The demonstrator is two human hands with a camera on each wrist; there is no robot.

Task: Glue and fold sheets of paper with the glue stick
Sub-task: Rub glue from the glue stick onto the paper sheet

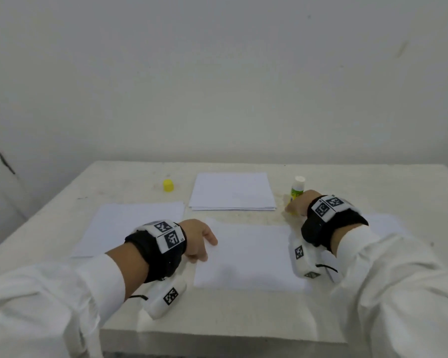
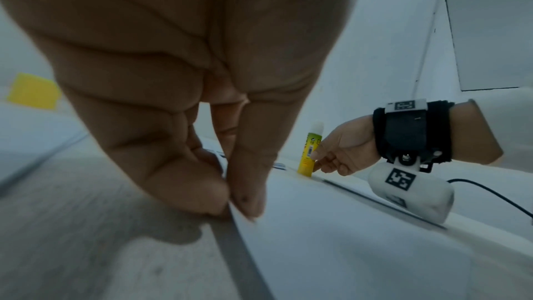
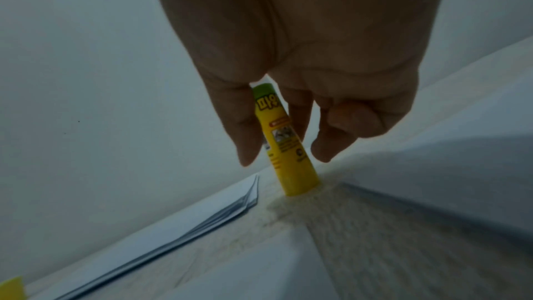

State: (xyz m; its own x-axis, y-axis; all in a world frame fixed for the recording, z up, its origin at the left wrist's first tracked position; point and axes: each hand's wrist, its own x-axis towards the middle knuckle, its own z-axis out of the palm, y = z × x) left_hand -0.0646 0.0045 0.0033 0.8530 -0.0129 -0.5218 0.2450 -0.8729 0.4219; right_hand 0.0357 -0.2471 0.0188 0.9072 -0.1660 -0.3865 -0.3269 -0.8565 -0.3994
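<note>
A white sheet of paper [image 1: 248,257] lies flat at the table's front centre. My left hand [image 1: 210,248] pinches its left edge between thumb and forefinger [image 2: 245,195], lifting that edge slightly. The yellow-green glue stick [image 1: 296,191] stands upright on the table behind the sheet's far right corner, with its white tip bare. My right hand [image 1: 292,209] holds the glue stick [image 3: 285,145] low on its barrel, thumb [image 3: 245,140] on one side and fingers on the other. Its yellow cap [image 1: 168,185] stands alone at the back left.
A stack of white sheets [image 1: 232,192] lies at the back centre, between cap and stick. More paper [image 1: 130,226] lies on the left, and a sheet [image 1: 383,223] shows under my right forearm. The table [image 1: 217,316] ends at a plain wall.
</note>
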